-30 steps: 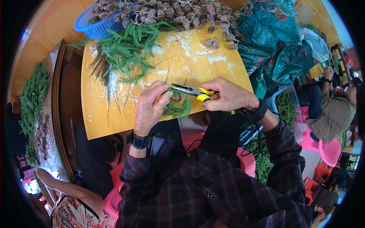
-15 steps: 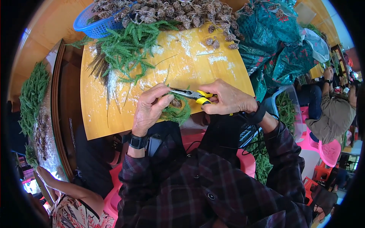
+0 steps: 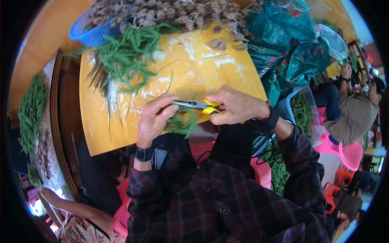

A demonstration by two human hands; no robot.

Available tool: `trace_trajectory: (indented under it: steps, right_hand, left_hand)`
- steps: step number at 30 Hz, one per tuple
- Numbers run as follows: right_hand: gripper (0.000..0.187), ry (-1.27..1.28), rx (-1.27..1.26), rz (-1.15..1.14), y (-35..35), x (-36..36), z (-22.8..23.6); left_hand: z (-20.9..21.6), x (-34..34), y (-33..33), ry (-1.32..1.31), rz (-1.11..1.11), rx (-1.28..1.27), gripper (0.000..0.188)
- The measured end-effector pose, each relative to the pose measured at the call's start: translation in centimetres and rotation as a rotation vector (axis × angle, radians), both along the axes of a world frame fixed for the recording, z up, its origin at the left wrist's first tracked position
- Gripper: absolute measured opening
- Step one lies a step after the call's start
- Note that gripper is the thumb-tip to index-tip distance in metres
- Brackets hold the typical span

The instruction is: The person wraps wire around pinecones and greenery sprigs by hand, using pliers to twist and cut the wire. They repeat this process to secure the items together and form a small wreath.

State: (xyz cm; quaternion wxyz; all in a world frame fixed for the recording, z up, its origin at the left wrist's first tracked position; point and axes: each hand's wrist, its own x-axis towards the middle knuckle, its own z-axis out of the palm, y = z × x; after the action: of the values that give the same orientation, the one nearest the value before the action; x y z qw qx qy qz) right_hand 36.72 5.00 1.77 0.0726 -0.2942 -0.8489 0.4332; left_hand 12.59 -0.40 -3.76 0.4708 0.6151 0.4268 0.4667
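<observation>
- Work over the near edge of the yellow wooden table (image 3: 206, 81), dusted with white flecks (image 3: 225, 62); better a little further in, to catch anything dropped.
- Leave alone the shiny teal plastic bag (image 3: 279, 40) at the far right, well apart from the working spot.
- Likewise the brown scaly cones (image 3: 194, 14) piled along the far edge.
- Leave the feathery green heap of needle-leaved sprigs (image 3: 125, 54) at the far left, away from the tool.
- Same for the blue openwork plastic basket (image 3: 95, 34) just beyond.
- With the right hand (image 3: 235, 106), clasped round the handles, squeeze evenly and hold the wrist level.
- With the left hand (image 3: 154, 119), apparently grasping the work between thumb and forefinger, pinch firmly yet clear of the bite; cannot tell the exact strand, too small and blurred.
- Aim the grey steel long-nosed pliers with yellow-and-black handles (image 3: 198, 105) by the tip, now right at the left thumb and forefinger; check for skin before squeezing.
- Find the small curved green needle-leaved sprig (image 3: 184, 125) just below the left fingertips; steady against twisting, without crushing the needles.
</observation>
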Motion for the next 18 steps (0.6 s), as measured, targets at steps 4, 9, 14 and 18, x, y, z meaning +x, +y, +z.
trace_trajectory:
  steps: [4, 9, 14, 18]
  right_hand:
    - [0.023, 0.117, 0.027, 0.012, 0.8, 0.1, -1.1]
    - [0.024, 0.162, 0.014, -0.078, 1.6, 0.6, -1.9]
    - [0.029, -0.142, 0.472, -0.311, 1.7, -0.4, -2.4]
    - [0.03, -0.117, 0.539, -0.418, 2.0, -1.5, -3.6]
  left_hand:
    - [0.5, -0.4, 0.2, 0.019, 0.049, -0.116, 0.014]
    - [-0.2, -0.7, -0.2, -0.072, 0.417, -0.12, 0.017]
    - [1.3, 0.7, -0.8, -0.236, 0.423, -0.348, 0.02]
    - [1.0, 1.0, -1.0, -0.324, 0.242, -0.257, 0.022]
